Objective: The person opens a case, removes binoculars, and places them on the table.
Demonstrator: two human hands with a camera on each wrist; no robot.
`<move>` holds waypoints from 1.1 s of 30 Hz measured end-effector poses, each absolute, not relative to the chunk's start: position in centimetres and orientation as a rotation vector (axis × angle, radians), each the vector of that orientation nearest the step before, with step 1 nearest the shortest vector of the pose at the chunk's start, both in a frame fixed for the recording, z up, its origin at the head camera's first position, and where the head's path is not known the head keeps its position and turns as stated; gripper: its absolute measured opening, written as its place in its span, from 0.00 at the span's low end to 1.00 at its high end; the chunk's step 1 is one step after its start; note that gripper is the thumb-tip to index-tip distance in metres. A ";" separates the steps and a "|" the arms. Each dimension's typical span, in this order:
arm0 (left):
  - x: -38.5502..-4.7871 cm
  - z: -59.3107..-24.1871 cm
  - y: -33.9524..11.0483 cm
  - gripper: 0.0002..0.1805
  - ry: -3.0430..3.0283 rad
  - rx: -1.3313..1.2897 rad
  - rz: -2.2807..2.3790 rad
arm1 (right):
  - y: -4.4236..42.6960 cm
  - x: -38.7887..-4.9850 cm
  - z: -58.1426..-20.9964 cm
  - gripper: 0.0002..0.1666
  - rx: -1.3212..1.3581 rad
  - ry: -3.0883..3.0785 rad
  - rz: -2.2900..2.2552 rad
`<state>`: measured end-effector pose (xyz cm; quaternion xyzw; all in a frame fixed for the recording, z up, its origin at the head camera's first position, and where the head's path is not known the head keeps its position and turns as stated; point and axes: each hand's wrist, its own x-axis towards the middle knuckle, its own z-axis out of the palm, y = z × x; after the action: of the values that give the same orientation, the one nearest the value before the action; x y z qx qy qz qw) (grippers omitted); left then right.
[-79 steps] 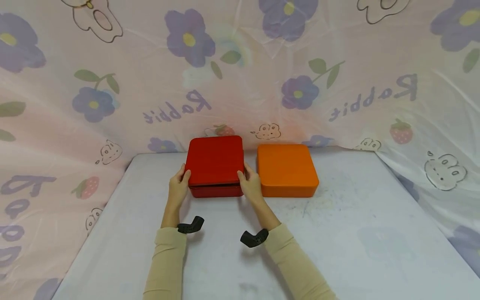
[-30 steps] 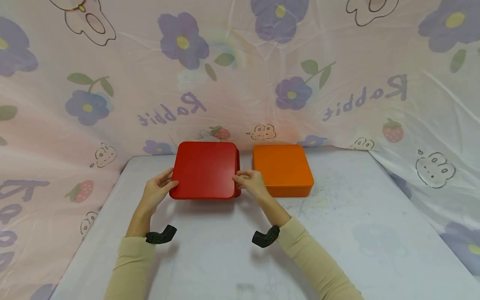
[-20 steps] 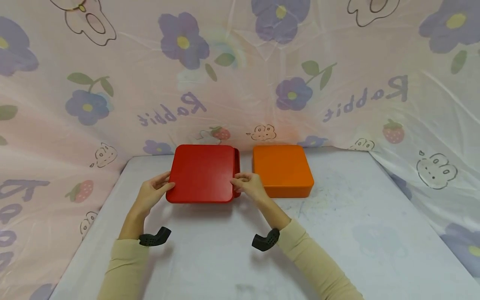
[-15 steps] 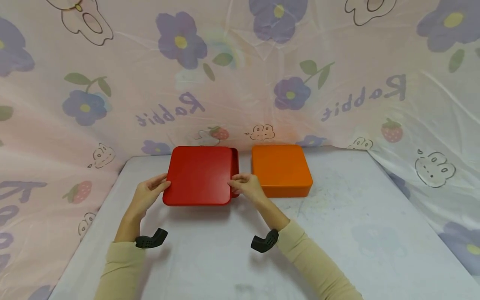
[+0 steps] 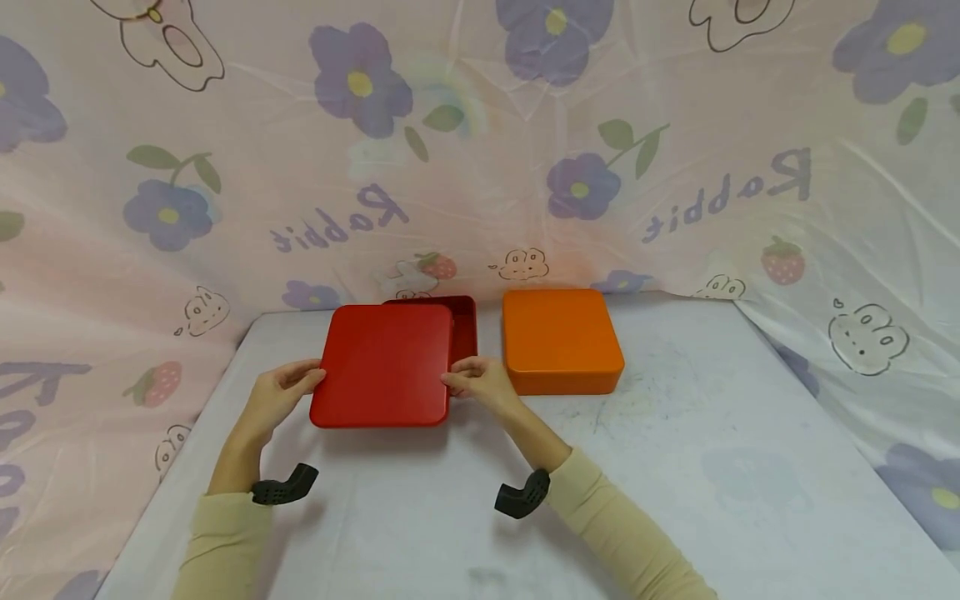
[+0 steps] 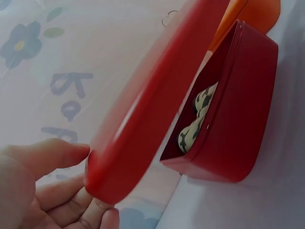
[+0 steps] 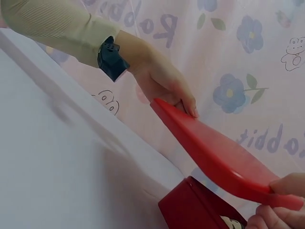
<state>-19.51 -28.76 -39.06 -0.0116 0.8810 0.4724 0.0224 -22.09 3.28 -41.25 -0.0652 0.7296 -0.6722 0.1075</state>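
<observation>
A red square lid [image 5: 382,367] is held between both hands, raised and apart from its red box [image 6: 243,105]. My left hand [image 5: 273,400] pinches the lid's left edge, thumb on top and fingers beneath. At the right edge, my right hand [image 5: 483,385] pinches it between thumb and fingers. The lid hides most of the box in the head view; the box's back rim and right side show behind it. Inside the box, the left wrist view reveals cream things with dark markings [image 6: 190,136]; their kind is unclear.
To the right of the red box stands an orange box [image 5: 562,333] with its top on. Both sit near the back of a white table [image 5: 675,483]. Behind hangs a pink printed cloth [image 5: 480,150]. Each wrist wears a black camera mount [image 5: 522,493].
Both hands first gripped the lid on the box. They have lifted it off and carried it left and toward the person, uncovering the box's right side and back rim.
</observation>
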 end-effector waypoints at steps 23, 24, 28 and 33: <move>-18.2 -40.1 -32.6 0.30 2.760 -0.029 1.245 | 0.0 -20.3 -43.2 0.15 -0.242 2.170 -1.888; -18.2 -40.2 -32.8 0.30 2.760 -0.030 1.239 | -0.2 -20.2 -43.2 0.15 -0.239 2.170 -1.883; -18.0 -40.4 -33.5 0.30 2.744 -0.048 1.216 | -0.8 -19.9 -43.6 0.15 -0.226 2.158 -1.879; -17.9 -40.7 -34.1 0.31 2.703 -0.060 1.230 | -1.5 -19.5 -44.1 0.14 -0.215 2.149 -1.874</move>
<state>-17.89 -34.10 -40.71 -0.0200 0.9066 0.4127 0.0856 -19.45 -1.49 -44.12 -0.0743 0.7442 -0.6488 0.1404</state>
